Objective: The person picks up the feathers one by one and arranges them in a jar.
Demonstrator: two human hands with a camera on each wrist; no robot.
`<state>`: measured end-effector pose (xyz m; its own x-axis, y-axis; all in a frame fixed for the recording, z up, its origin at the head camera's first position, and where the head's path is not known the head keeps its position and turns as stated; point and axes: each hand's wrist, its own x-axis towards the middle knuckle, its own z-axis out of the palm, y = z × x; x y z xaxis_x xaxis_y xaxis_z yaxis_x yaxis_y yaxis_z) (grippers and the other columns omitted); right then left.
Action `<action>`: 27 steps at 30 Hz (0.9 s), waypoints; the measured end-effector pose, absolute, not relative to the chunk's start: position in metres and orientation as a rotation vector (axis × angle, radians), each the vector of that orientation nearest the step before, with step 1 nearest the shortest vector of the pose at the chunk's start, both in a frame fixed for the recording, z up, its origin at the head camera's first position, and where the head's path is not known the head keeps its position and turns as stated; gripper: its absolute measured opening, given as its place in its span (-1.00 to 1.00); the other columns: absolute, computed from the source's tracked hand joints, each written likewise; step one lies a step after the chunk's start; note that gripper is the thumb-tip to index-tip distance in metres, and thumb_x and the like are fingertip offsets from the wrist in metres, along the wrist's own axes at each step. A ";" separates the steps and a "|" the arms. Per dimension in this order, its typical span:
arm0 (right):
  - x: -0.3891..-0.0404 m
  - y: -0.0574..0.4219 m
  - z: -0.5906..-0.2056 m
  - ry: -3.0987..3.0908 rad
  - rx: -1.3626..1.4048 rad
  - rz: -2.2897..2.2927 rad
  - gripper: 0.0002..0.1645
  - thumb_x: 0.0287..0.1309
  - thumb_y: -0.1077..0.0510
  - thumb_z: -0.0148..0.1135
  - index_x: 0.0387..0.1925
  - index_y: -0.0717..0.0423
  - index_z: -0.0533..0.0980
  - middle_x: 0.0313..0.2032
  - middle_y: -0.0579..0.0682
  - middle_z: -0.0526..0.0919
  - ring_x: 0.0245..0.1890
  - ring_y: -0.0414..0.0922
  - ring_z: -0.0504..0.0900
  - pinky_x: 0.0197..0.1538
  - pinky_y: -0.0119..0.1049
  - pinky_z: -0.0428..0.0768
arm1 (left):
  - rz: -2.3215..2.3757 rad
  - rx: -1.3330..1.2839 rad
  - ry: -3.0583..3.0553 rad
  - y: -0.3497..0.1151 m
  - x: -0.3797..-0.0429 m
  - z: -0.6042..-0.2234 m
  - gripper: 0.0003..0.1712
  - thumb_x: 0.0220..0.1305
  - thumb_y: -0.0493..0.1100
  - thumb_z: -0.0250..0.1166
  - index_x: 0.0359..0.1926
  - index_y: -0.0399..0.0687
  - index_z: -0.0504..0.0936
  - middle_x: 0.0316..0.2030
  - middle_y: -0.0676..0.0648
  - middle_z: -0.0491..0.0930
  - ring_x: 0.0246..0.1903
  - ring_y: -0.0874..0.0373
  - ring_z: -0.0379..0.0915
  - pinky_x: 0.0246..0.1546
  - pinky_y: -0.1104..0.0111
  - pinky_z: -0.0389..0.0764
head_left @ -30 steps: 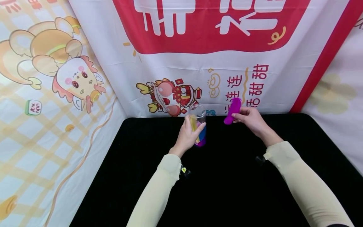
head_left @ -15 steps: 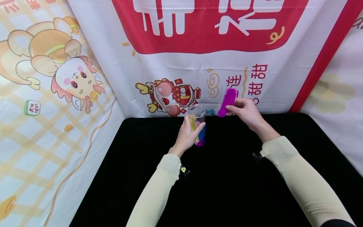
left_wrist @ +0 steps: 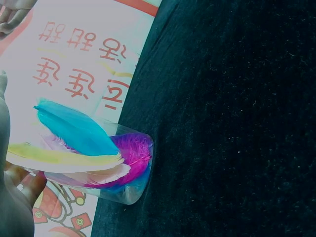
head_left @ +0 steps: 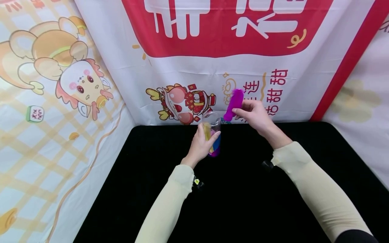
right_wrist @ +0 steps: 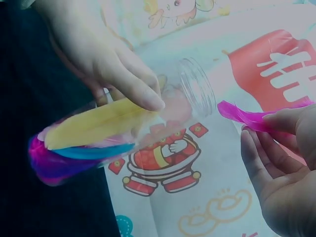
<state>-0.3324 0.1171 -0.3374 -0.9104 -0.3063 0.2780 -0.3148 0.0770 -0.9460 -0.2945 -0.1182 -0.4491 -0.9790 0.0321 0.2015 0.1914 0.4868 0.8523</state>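
Observation:
A clear plastic jar [head_left: 216, 130] stands near the table's back edge, gripped round its side by my left hand [head_left: 199, 143]. Inside it lie several feathers: a yellow feather [right_wrist: 94, 124], a blue feather [left_wrist: 79, 128], and a purple feather [left_wrist: 133, 153] at the bottom. The jar's threaded mouth [right_wrist: 197, 86] has no lid on it. Between thumb and fingers, my right hand [head_left: 258, 116] pinches a magenta feather [head_left: 234, 104]. In the right wrist view that feather's tip is just outside the mouth, apart from it.
A black cloth covers the table [head_left: 237, 199]. Behind it hangs a printed white and red backdrop [head_left: 225, 64], and a patterned sheet [head_left: 70, 141] closes off the left side. Dark wrist cameras sit at both cuffs.
My right hand has moved left and slightly up with the magenta feather, closer to the jar's mouth. The left hand and the jar have stayed in place.

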 end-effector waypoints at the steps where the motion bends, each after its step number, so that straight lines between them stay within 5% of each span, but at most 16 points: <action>1: -0.332 0.116 -0.338 -2.302 0.664 2.025 -0.69 0.34 0.20 0.35 -0.03 0.39 0.63 -0.28 0.01 0.78 -0.33 -0.06 0.71 -0.20 -0.31 0.70 | -1.498 -0.193 -2.571 -0.118 -0.294 -0.449 -0.05 0.29 0.54 0.15 0.43 0.15 0.08 0.17 -0.08 0.40 0.04 0.04 0.49 0.14 0.06 0.56; 18: -0.330 0.100 -0.331 -2.318 0.677 1.967 -0.71 0.35 0.15 0.35 -0.02 0.29 0.67 -0.22 0.07 0.78 -0.20 0.19 0.70 -0.13 -0.21 0.72 | -1.561 -0.182 -2.580 -0.120 -0.294 -0.448 -0.04 0.34 0.47 0.17 0.50 0.14 0.03 0.22 -0.09 0.37 0.10 0.02 0.46 0.19 0.02 0.54; 27: -0.330 0.093 -0.330 -2.291 0.714 1.971 -0.72 0.35 0.17 0.35 -0.04 0.32 0.66 -0.22 0.09 0.77 -0.27 0.03 0.72 -0.12 -0.16 0.73 | -1.530 -0.188 -2.583 -0.120 -0.293 -0.449 0.00 0.28 0.56 0.13 0.48 0.16 0.03 0.22 -0.08 0.37 0.10 0.03 0.46 0.20 0.04 0.53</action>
